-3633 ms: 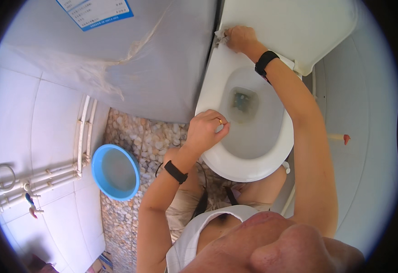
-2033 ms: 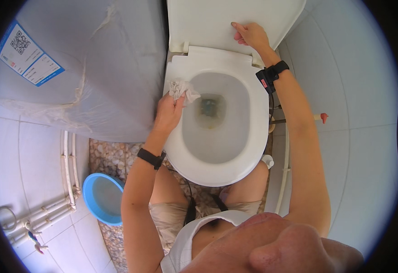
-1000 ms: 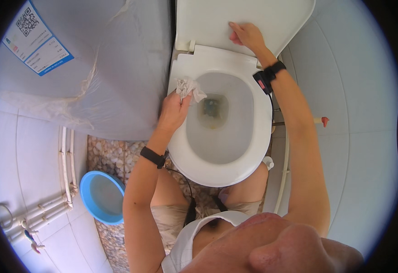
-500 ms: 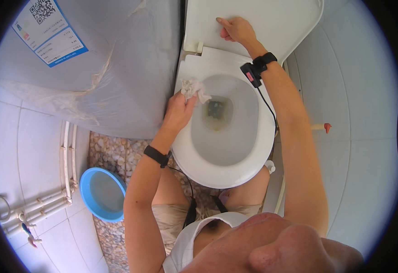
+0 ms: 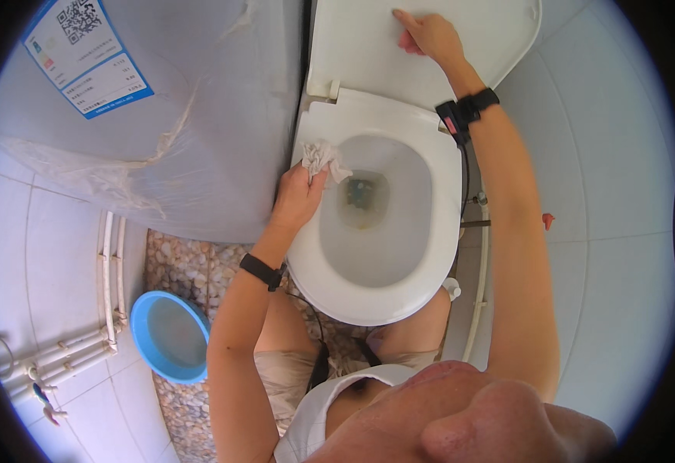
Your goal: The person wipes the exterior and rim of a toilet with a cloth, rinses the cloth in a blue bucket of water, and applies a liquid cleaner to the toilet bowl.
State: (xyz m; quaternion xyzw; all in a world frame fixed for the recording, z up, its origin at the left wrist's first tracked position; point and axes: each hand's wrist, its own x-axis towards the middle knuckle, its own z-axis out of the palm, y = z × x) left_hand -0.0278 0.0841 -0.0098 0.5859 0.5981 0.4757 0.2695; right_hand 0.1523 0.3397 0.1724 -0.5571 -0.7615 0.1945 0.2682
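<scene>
my left hand [image 5: 299, 197] pinches the crumpled cloth [image 5: 320, 158], probably light and limp, best held by the bunch nearest the pinch; whether my right hand [image 5: 434, 38] is closed, i cannot tell.

You have bright, soft, even light, its direction hard to tell. The pebbled floor [image 5: 175, 262] dims below the front edge of the toilet seat [image 5: 368, 310]. Folds on the crumpled cloth [image 5: 321, 158] read clearly, while the wall tiles [image 5: 623, 177] bend toward your black, blue-fringed rim and turn hazy.

A bathroom, judging by the toilet [image 5: 384, 258], tiled walls [image 5: 623, 189] and pipes [image 5: 107, 266].
</scene>
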